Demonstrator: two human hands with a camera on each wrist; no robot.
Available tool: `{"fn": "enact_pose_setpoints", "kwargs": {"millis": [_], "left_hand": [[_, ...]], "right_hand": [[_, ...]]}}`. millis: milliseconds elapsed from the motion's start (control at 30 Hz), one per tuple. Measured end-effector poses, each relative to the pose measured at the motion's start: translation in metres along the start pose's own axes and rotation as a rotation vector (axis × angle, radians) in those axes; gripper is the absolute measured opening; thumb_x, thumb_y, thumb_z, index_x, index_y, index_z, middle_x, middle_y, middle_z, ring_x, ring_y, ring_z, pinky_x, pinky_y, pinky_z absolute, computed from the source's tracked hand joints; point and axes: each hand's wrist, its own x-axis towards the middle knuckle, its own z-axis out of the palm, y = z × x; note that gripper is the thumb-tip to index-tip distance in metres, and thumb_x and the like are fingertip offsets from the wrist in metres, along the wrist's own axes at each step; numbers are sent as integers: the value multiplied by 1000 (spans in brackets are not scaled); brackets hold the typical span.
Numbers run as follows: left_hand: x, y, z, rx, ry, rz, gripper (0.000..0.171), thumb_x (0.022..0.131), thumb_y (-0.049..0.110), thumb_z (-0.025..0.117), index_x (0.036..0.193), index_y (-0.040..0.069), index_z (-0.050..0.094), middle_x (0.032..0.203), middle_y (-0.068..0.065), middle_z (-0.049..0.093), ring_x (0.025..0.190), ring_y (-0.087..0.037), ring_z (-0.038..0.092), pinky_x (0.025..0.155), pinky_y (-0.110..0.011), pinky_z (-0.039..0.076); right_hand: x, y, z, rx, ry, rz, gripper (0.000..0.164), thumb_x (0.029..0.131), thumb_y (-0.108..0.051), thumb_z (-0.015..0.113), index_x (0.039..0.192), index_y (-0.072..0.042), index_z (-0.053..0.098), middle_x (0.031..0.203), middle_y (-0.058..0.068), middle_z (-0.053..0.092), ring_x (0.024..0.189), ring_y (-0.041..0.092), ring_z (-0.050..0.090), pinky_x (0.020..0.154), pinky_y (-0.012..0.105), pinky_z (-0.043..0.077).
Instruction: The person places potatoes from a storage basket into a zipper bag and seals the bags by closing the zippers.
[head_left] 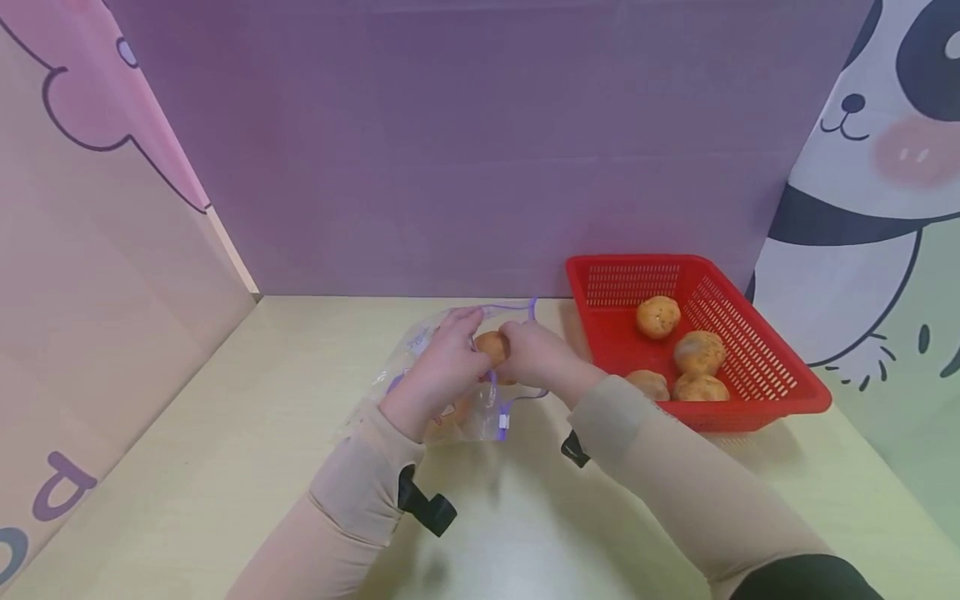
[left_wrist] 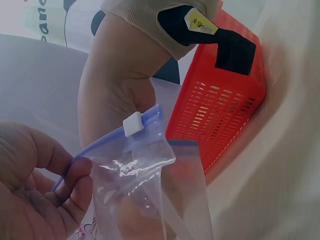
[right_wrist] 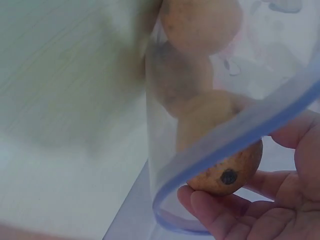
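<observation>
A clear zip bag [head_left: 468,425] with a purple-blue rim lies on the table, its mouth facing right. My left hand [head_left: 448,360] pinches the rim between thumb and fingers, near the white slider [left_wrist: 133,124]. In the bag's mouth, my right hand [head_left: 542,360] grips a round brown potato [right_wrist: 227,175] with a dark spot, its fingertips curled under it. Part of that potato shows through the clear plastic. Deeper inside the bag, more potatoes [right_wrist: 202,25] show in the right wrist view.
A red plastic basket [head_left: 780,400] stands right of the bag, holding several potatoes [head_left: 658,317]. My right forearm [head_left: 675,467] passes in front of its near left corner. Behind the table [head_left: 225,433] rises a purple wall [head_left: 480,150], with printed panels on both sides.
</observation>
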Motion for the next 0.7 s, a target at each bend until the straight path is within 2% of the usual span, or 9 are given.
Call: {"fn": "enact_pose_setpoints", "kwargs": {"millis": [100, 167, 233, 300, 333, 533, 633, 700], "left_hand": [[0, 2, 1, 8, -3, 8, 71, 84, 1, 55, 149, -1, 29, 154, -9, 23, 71, -19, 52, 59, -27, 47], [-1, 3, 1, 32, -2, 18, 69, 85, 2, 56, 149, 0, 31, 154, -9, 25, 96, -25, 56, 72, -32, 51], [-2, 4, 1, 73, -2, 33, 68, 85, 4, 57, 148, 0, 32, 154, -11, 26, 122, -30, 45, 90, -38, 48], [-2, 4, 1, 109, -6, 52, 68, 84, 5, 57, 148, -1, 33, 154, -13, 26, 138, -32, 28, 105, -41, 37], [-2, 4, 1, 117, -11, 58, 69, 84, 5, 57, 148, 0, 33, 154, -13, 27, 141, -33, 22, 108, -41, 32], [-3, 5, 1, 146, -40, 69, 71, 81, 4, 57, 149, 4, 34, 155, -9, 29, 143, -29, 19, 110, -42, 30], [-4, 7, 1, 177, -34, 78, 71, 80, 5, 57, 149, 6, 36, 155, -7, 30, 144, -26, 19, 114, -43, 21], [-4, 7, 2, 179, -33, 77, 72, 80, 6, 57, 148, 7, 36, 155, -6, 30, 144, -24, 19, 114, -43, 20]], "right_hand": [[3, -1, 3, -6, -3, 4, 60, 79, -32, 77, 128, -5, 54, 111, 10, 63, 98, 27, 59, 86, 41, 50], [4, -2, 4, -11, -3, 0, 60, 80, -33, 76, 128, -4, 54, 113, 11, 63, 102, 28, 59, 90, 43, 48], [7, -2, 6, -24, -1, -10, 59, 81, -32, 75, 128, -4, 55, 116, 12, 63, 106, 29, 58, 93, 43, 47], [9, -3, 7, -44, 1, -29, 58, 81, -31, 75, 129, -5, 55, 117, 12, 64, 109, 30, 58, 95, 43, 46], [10, -4, 7, -58, 5, -45, 57, 82, -29, 74, 130, -5, 55, 118, 13, 64, 110, 30, 58, 97, 42, 45], [17, -6, 12, -145, 27, -121, 63, 81, -16, 74, 138, -3, 49, 121, 16, 64, 114, 32, 57, 101, 40, 42], [22, -5, 16, -179, 34, -127, 57, 79, -9, 73, 132, 0, 54, 118, 16, 64, 114, 32, 57, 101, 38, 42], [24, -5, 18, -182, 30, -109, 54, 78, -6, 73, 129, 0, 57, 121, 16, 63, 115, 31, 56, 101, 38, 41]]}}
